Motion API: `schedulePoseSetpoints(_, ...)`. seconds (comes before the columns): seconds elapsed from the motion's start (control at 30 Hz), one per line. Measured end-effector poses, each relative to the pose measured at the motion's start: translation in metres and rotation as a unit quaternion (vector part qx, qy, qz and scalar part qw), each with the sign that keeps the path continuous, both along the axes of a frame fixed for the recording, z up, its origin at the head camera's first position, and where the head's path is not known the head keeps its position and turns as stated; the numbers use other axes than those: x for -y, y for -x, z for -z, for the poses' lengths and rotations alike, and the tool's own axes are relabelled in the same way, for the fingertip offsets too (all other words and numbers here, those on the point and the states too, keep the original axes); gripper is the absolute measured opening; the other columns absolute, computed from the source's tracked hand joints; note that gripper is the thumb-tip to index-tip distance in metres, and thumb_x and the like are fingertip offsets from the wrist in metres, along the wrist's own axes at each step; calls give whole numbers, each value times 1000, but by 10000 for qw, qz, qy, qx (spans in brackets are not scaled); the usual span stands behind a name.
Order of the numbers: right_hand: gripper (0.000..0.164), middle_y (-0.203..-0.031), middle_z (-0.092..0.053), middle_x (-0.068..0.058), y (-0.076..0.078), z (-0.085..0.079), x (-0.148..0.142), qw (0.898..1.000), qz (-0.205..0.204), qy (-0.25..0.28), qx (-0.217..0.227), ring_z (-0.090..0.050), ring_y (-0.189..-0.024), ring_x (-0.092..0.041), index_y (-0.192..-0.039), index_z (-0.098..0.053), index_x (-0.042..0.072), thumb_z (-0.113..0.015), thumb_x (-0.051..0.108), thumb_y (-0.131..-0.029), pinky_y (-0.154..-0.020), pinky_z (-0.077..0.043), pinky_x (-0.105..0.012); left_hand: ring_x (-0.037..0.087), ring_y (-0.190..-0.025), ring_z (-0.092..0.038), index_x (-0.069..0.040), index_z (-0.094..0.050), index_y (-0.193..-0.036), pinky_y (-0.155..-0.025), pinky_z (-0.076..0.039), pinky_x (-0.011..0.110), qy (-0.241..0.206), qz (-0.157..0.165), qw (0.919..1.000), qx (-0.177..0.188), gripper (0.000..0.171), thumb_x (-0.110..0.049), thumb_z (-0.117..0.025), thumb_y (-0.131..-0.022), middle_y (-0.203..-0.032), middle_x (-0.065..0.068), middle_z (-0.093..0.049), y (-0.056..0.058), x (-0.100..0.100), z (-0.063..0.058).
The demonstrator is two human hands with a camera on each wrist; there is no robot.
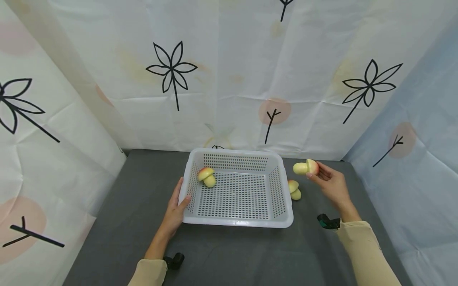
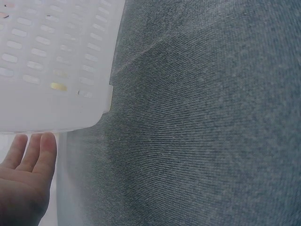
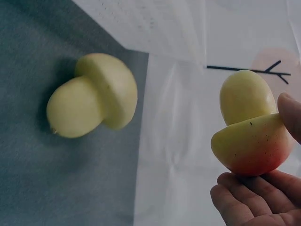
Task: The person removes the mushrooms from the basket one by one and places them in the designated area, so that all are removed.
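My left hand (image 1: pixel 174 211) holds the left side of a white plastic basket (image 1: pixel 236 223), thumb over the rim and fingers along the outer wall. In the left wrist view, the fingertips (image 2: pixel 48 141) meet the basket's side. Off the basket's right side, my right hand (image 1: pixel 333 186) pinches a toy mushroom (image 1: pixel 307 167) by its red-tinged cap, the pale yellow stem pointing left. That mushroom (image 3: pixel 254 141) shows thumb and fingers around its cap in the right wrist view. Inside the basket, at its left, lies another mushroom (image 1: pixel 206 177).
A third mushroom (image 1: pixel 294 190) lies on the dark grey tabletop (image 1: pixel 229 258) against the basket's right side, partly hidden by it. Patterned white cloth (image 1: pixel 232 71) hangs behind the table and on both sides. Each wrist wears a black camera mount (image 1: pixel 327 221).
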State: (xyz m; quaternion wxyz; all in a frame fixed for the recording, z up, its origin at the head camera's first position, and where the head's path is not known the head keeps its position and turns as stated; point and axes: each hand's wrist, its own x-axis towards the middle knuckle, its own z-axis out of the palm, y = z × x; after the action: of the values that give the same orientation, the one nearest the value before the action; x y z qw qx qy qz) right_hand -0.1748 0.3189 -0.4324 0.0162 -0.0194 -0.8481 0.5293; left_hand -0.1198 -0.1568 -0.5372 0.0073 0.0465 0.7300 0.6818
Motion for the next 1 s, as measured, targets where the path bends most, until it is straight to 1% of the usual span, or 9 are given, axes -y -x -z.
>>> schedulePoseSetpoints(0.1,79,-155,-35,-30,-2,5,-8,9997,174,-87,152,-39,-140,-44,-156,-29,-5,-71,28,-98,-90,-44,-11,38,-141,-38,-20,-5,-165,-102,-43,40,3,-9,10000,-8,69,-13,-45,-110,-167,12,-19,-1,0,-1)
schedulePoseSetpoints(0.17,80,-155,-35,-29,-4,9,-13,9990,301,-205,270,-39,-140,-43,-156,-29,-4,-70,31,-98,-91,-44,-13,38,-140,-39,-20,-6,-165,-102,-44,42,-11,-9,10000,-10,68,-12,-45,-110,-166,12,-20,-1,-1,-1)
schedulePoseSetpoints(0.27,80,-155,-35,-28,-9,17,-19,9972,456,-365,468,-40,-140,-42,-157,-29,-4,-68,34,-99,-95,-45,-19,39,-140,-40,-18,-6,-165,-101,-45,45,-9,-8,10000,-41,68,-9,-44,-109,-166,14,-21,-1,-1,-1)
schedulePoseSetpoints(0.4,78,-156,-35,-28,-15,29,-25,9944,607,-496,705,-40,-140,-41,-157,-28,-3,-66,36,-100,-104,-43,-36,39,-139,-40,-17,-5,-165,-101,-45,45,13,-7,10000,-40,69,-7,-44,-109,-166,14,-21,0,-1,-1)
schedulePoseSetpoints(0.5,78,-156,-34,-28,-19,38,-28,9929,706,-468,835,-39,-141,-41,-157,-28,-3,-64,36,-101,-107,-38,-46,39,-140,-40,-19,-5,-165,-103,-42,50,-13,-5,10000,-8,70,-7,-44,-109,-166,12,-20,0,-1,0)
schedulePoseSetpoints(0.6,77,-156,-34,-28,-21,45,-32,9919,804,-378,910,-39,-142,-40,-157,-27,-3,-65,34,-101,-108,-37,-47,40,-141,-39,-20,-5,-165,-104,-39,58,-55,-9,10000,17,70,-9,-45,-109,-167,11,-20,1,-1,1)
schedulePoseSetpoints(0.67,77,-156,-35,-28,-21,50,-35,9906,867,-389,982,-38,-142,-39,-157,-27,-3,-64,35,-101,-108,-37,-46,40,-141,-39,-22,-5,-165,-104,-36,62,-96,-13,9999,49,70,-9,-45,-109,-167,10,-19,1,-1,1)
schedulePoseSetpoints(0.83,80,-156,-33,-29,-21,62,-40,9860,1011,-364,1279,-36,-143,-40,-157,-25,-4,-64,37,-101,-110,-35,-49,41,-141,-40,-21,-5,-165,-104,-36,63,-158,-13,9998,73,71,-9,-46,-109,-167,10,-20,1,0,1)
schedulePoseSetpoints(1.0,76,-155,-35,-31,-21,76,-41,9839,1090,-338,1373,-37,-143,-41,-156,-27,-7,-63,32,-102,-110,-35,-50,40,-142,-39,-20,-5,-165,-104,-35,63,-149,-24,9998,100,70,-9,-46,-109,-167,8,-19,1,0,2)
